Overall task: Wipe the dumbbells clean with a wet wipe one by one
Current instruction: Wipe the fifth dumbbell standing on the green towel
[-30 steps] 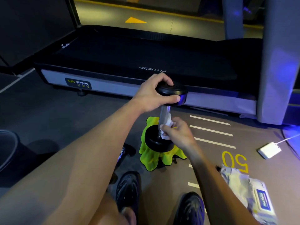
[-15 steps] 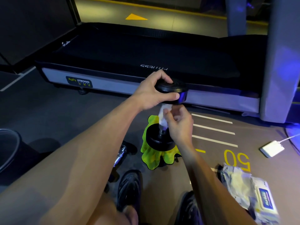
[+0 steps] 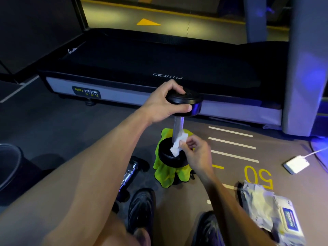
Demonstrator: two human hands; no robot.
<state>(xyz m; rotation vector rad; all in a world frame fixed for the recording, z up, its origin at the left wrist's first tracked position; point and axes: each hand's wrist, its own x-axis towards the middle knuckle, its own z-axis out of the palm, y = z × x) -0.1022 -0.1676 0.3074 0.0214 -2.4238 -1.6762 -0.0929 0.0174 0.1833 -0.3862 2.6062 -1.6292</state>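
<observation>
A black dumbbell (image 3: pixel 178 125) with a steel handle stands upright on a yellow-green cloth (image 3: pixel 165 173) on the floor. My left hand (image 3: pixel 163 103) grips its top weight from the left, thumb along the front rim. My right hand (image 3: pixel 197 151) pinches a white wet wipe (image 3: pixel 178 144) against the bottom of the handle, where it meets the lower weight. A second dumbbell (image 3: pixel 130 174) lies on the floor to the left, partly hidden by my left forearm.
A treadmill (image 3: pixel 159 68) runs across the back. A wet-wipe pack (image 3: pixel 284 221) with crumpled wipes lies at the right front. A white charger box (image 3: pixel 296 164) sits on the right, a dark bin (image 3: pixel 8 167) at the left edge. My shoes (image 3: pixel 142 210) are below.
My right hand slid the wipe up the handle to just under the top weight, then back down to the lower weight. My left hand kept its hold on the top.
</observation>
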